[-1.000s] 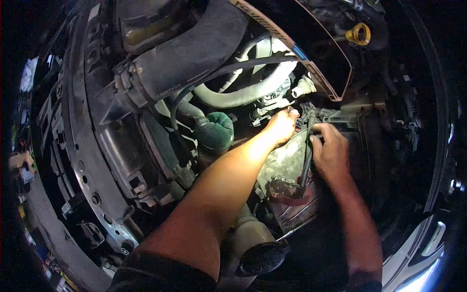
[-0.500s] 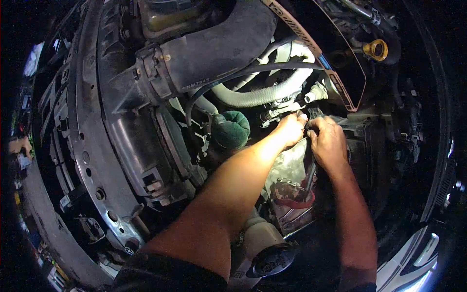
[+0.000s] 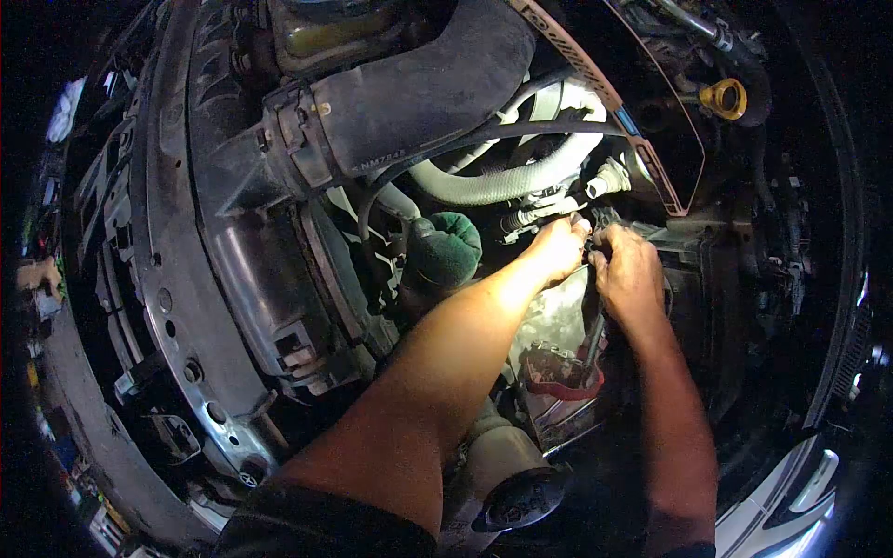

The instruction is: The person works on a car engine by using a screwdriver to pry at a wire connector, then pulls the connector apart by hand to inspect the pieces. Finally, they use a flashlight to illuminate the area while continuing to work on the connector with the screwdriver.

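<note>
Deep in a car's engine bay, my left hand is closed, thumb and fingers pinched at a small dark part that I cannot make out. Right beside it, my right hand curls its fingers in a pinch at the same spot, with its contents hidden. Just above the hands are a pale plastic fitting and a light braided hose. Below them, a red-rimmed tray has a tool shaft leaning in it. To the left, a bunched green cloth is stuffed into a dark opening.
A wide black air intake hose crosses the upper left. A long flat orange-brown bar hangs above the hands. Beyond it is a yellow ring-shaped piece. Near my left forearm stands a filler neck with a black cap.
Both hands stay at the same spot, with only slight finger movement. The whole view has shifted very slightly.
</note>
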Tool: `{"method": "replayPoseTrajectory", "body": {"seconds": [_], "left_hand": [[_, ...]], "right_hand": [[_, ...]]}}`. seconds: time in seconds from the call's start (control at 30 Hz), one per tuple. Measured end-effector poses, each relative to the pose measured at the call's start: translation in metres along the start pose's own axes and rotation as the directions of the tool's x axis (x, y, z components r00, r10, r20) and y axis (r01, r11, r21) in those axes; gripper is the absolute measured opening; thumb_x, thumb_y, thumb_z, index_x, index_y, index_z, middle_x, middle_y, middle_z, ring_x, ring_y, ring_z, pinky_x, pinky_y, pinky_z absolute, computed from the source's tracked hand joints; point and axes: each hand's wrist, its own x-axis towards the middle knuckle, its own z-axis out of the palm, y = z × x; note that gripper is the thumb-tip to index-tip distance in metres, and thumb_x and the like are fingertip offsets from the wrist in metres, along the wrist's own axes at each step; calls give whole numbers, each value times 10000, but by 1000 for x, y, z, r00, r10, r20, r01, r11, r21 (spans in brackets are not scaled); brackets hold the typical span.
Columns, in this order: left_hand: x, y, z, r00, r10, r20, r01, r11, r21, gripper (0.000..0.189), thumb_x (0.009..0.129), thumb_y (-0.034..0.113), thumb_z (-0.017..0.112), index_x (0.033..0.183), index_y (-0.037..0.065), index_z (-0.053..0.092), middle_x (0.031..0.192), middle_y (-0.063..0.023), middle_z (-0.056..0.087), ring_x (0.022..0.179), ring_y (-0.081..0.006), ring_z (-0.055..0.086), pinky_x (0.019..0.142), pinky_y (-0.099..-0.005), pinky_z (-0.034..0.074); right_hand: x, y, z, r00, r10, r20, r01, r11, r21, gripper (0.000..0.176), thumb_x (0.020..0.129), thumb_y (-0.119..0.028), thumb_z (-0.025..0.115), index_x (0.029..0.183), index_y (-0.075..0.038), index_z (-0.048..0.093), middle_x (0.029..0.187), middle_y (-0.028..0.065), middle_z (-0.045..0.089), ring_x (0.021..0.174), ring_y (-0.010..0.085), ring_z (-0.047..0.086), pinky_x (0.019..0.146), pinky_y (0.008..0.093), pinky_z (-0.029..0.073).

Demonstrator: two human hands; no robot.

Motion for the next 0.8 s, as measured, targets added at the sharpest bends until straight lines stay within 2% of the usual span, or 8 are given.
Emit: {"method": "replayPoseTrajectory", "body": {"seconds": [0.13,0.23,0.33,0.43,0.53,0.63,0.8], "left_hand": [[4,-7,4,999,31,-17,-31,999,-35,453,1049,390,457,1079,-12,665,905,-171,694,864,-258,643,817,-390,478],[4,-7,2,999,33,-7,-34,999,-29,431,1049,378,458,1114,0,654,954,-176,702,924,-267,655,852,-388,476],[3,-6,1,1000,16,9,-16,999,-38,413,1049,373,459,1137,18,651,1007,-181,707,976,-274,661,877,-390,475],[1,-3,0,1000,4,16,-3,999,-45,416,1051,371,455,1135,16,656,1021,-178,708,976,-273,660,874,-387,477],[6,-7,3,1000,2,6,-2,1000,-31,424,1056,368,446,1134,9,659,1020,-176,707,964,-263,658,871,-381,478],[4,-7,4,1000,25,-18,-26,999,-34,430,1059,365,445,1141,0,658,1008,-169,706,937,-250,650,864,-375,478],[-4,8,-5,996,-64,69,67,997,-36,440,1055,372,457,1163,-5,657,1074,-179,707,998,-254,657,893,-372,480]], "right_hand": [[-1,0,0,1000,-26,-10,26,1000,2,214,813,-98,741,1006,-37,673,995,200,687,934,395,659,832,471,524],[-1,-4,-3,999,27,20,-26,999,-41,210,818,-109,739,1009,-48,678,990,193,689,925,394,662,820,474,528],[-1,-3,-1,1000,16,14,-15,999,-36,208,823,-114,735,1018,-60,683,991,183,691,925,391,665,815,475,529],[-4,-3,-2,1000,21,15,-22,1000,20,206,819,-117,740,1008,-64,678,986,174,691,921,389,664,803,473,529],[-4,2,4,999,-37,-35,39,998,55,204,813,-124,746,993,-65,669,982,172,689,914,392,660,787,471,528],[-4,1,4,999,-32,-42,34,998,45,209,804,-133,755,982,-72,663,970,168,683,909,392,656,774,472,527],[-5,-2,2,1000,-11,-13,11,1000,9,214,806,-146,757,991,-88,668,963,156,674,911,385,656,773,477,527]]}}
